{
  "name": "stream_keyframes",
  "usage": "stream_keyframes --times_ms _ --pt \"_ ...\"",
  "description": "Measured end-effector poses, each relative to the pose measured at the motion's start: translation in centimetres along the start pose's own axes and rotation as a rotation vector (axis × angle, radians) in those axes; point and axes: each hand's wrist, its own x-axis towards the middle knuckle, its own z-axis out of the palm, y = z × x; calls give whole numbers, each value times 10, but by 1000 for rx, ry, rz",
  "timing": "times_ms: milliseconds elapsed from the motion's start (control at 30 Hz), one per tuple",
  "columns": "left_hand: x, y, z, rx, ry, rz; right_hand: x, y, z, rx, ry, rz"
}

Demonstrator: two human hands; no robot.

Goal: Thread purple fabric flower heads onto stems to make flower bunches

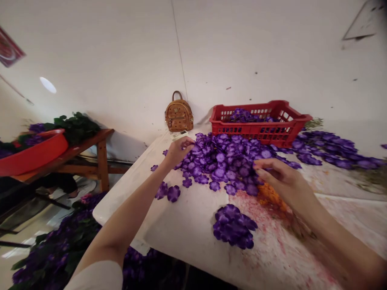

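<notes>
From where I stand, the heap of purple flowers (222, 159) lies on the white-covered table (181, 225), just in front of the red crate (254, 129). Its longer axis runs from side to side, roughly along the wall, with a few loose blossoms scattered toward the near left. Most of the flat, scalloped blossoms lie face up, overlapping at various tilts, so the heap as a whole points no one way. Nearer the person, a small clump of purple flowers (234, 226) sits apart, slanting a little down toward the right.

The left arm stretches forward and inward, nearly straight, and the left hand (179, 150) is at the heap's far left edge, back upward, fingers bent and pointing right, the thumb close to them. The right arm comes in from the lower right; the right hand (278, 175) points left at the heap's right side, forefinger and thumb reaching to the blossoms with a narrow gap between them. Whether either hand pinches a flower (the fingertips blur into all that purple) I cannot tell.

Orange bits (270, 195) lie beneath the right hand, and a brown backpack (179, 114) stands upright beyond the left one, by the wall.
</notes>
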Motion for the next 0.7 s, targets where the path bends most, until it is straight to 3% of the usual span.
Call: stream_keyframes --times_ms 133,300,433,700 --pt "-12 28 23 -189 -126 53 28 -27 36 85 -126 -54" --pt "-23 40 43 -509 -239 -47 48 -41 73 225 -270 -42" --pt "-32 42 49 -611 -255 -176 46 -40 79 312 -182 -37" --pt "-37 37 50 -636 -206 -299 44 -29 78 447 -78 97"
